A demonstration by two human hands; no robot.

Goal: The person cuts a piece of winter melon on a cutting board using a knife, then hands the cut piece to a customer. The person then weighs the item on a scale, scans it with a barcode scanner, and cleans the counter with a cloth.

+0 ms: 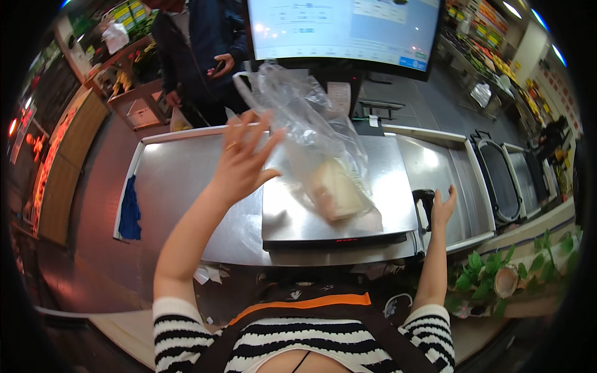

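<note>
My left hand [245, 158] is raised with its fingers spread, at the left edge of a clear plastic bag [310, 126]; whether they touch is unclear. The bag lies across the steel plate of a weighing scale [289, 219], its handles towards the monitor. Inside it sits a pale, cut piece of food [343, 191], blurred through the plastic. On the right, my right hand [444, 205] has fingers apart and nothing visible in it. A black handle-shaped device [423, 200], perhaps a handheld scanner, stands just left of that hand.
A lit monitor [345, 32] stands behind the scale, with a printed paper slip [339, 95] below it. Across the steel counter [186, 186] a person [200, 60] holds a phone and a bag. A blue cloth [130, 210] hangs over the left rim. Leafy plants [489, 275] grow at right.
</note>
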